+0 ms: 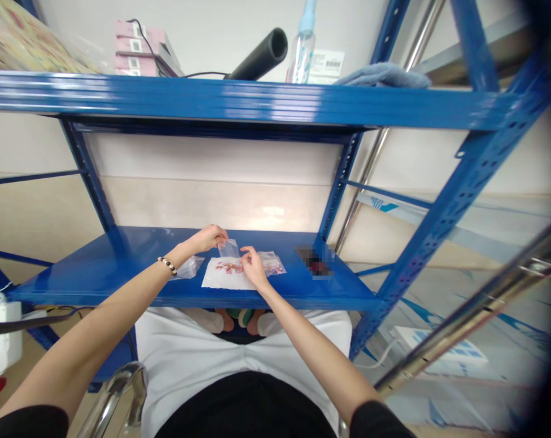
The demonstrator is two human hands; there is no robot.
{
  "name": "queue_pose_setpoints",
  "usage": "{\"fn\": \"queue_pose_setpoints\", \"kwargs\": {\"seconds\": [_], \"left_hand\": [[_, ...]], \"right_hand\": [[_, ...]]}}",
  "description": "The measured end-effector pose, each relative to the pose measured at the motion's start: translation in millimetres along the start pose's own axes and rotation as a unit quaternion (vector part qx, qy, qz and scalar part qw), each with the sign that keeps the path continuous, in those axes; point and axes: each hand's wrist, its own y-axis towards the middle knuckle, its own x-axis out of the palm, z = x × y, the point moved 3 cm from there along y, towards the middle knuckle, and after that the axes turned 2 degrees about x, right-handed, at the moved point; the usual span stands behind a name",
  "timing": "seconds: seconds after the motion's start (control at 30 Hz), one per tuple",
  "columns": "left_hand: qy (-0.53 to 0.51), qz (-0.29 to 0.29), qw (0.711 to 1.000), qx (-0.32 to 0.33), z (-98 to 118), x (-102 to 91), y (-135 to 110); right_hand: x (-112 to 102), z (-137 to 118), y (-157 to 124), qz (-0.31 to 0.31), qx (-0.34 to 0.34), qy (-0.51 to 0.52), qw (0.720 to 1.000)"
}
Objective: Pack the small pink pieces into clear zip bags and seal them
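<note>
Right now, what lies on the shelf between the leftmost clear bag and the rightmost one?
A white sheet bearing small pinkish pieces, partly under your right hand, in the head view.

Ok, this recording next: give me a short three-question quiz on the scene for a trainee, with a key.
1. Multiple choice: what does the left hand hold?
A) a pen
B) a clear plastic bag
C) a pair of scissors

2. True or false: in this view, the spray bottle stands between the black tube and the blue cloth.

3. Short answer: what do the small colourful pieces just left of the right hand lie on?

Key: 1. B; 2. True; 3. A white sheet.
</note>
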Motion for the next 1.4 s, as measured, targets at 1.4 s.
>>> {"fn": "queue_pose_setpoints", "kwargs": {"seconds": [1.4], "left_hand": [[0.081, 0.154, 0.982, -0.072, -2, 28.7, -48]], "right_hand": [[3, 0, 1, -0.038, -0.056, -0.061, 0.996]]}}
